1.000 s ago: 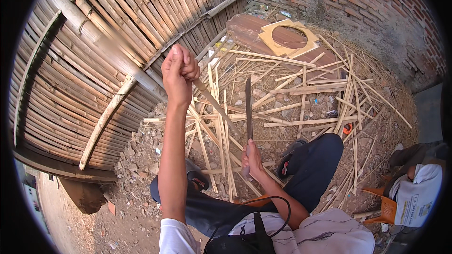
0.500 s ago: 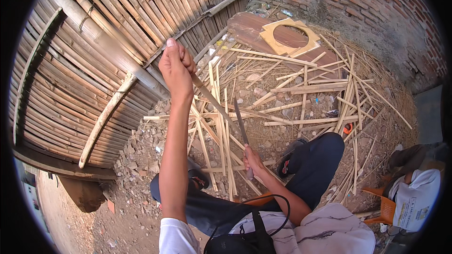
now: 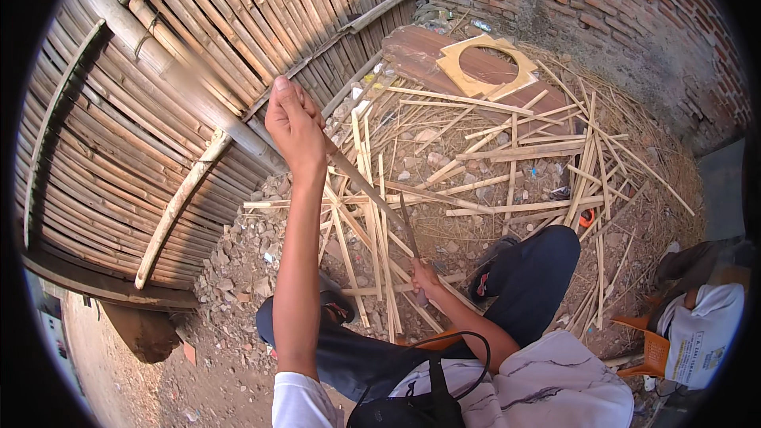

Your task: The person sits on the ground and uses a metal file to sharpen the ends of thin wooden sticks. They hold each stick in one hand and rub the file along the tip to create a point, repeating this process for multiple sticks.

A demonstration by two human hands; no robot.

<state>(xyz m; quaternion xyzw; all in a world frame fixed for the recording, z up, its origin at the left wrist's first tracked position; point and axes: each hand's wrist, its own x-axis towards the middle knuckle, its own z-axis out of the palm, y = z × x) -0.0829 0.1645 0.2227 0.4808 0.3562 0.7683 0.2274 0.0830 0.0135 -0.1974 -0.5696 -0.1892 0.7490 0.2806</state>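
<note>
My left hand [image 3: 296, 128], raised on an outstretched arm, is closed round the upper end of a bamboo strip [image 3: 361, 181]. The strip slants down to the right from my fist toward the knife. My right hand [image 3: 425, 276] grips the handle of a long, dark-bladed knife [image 3: 409, 230] between my knees, its tip pointing up and away. The blade lies close to the strip's lower part; whether they touch I cannot tell. Several pale split bamboo strips [image 3: 387, 269] lie crossed on the ground below and beyond my hands.
A slatted bamboo wall [image 3: 230, 24] rises at the left, and a brick wall [image 3: 618, 0] stands behind. A yellowish board with a round hole [image 3: 453, 65] lies on a brown panel [image 3: 412, 51]. At the right, a person in a white shirt [image 3: 701, 333] is beside an orange chair [image 3: 652, 349].
My left hand has dropped slightly with the bamboo strip. The knife's blade has tipped, its point now lower in view. My right hand has barely moved.
</note>
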